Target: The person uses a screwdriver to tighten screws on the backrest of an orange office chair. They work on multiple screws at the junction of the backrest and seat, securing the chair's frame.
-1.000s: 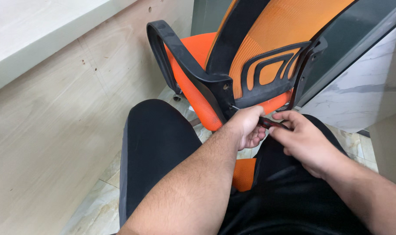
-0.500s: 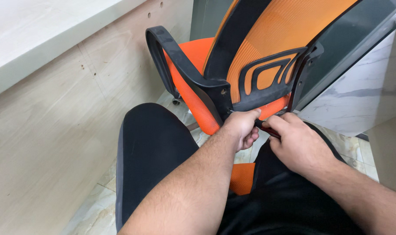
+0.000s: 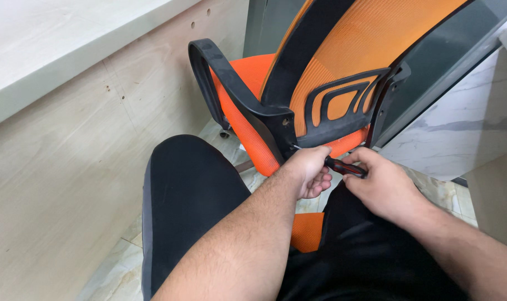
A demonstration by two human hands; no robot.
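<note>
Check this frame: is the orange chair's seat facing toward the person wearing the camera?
No, the orange chair shows its mesh back and black lumbar frame to the camera, while both hands hold a screwdriver behind it.

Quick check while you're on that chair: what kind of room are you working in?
Probably an office or a furniture workroom: an orange mesh office chair with black armrests, a pale wooden desk panel beside it, and a marble-look tiled floor.

One chair (image 3: 342,83), one screwdriver (image 3: 345,166), two hands (image 3: 312,170)
</note>
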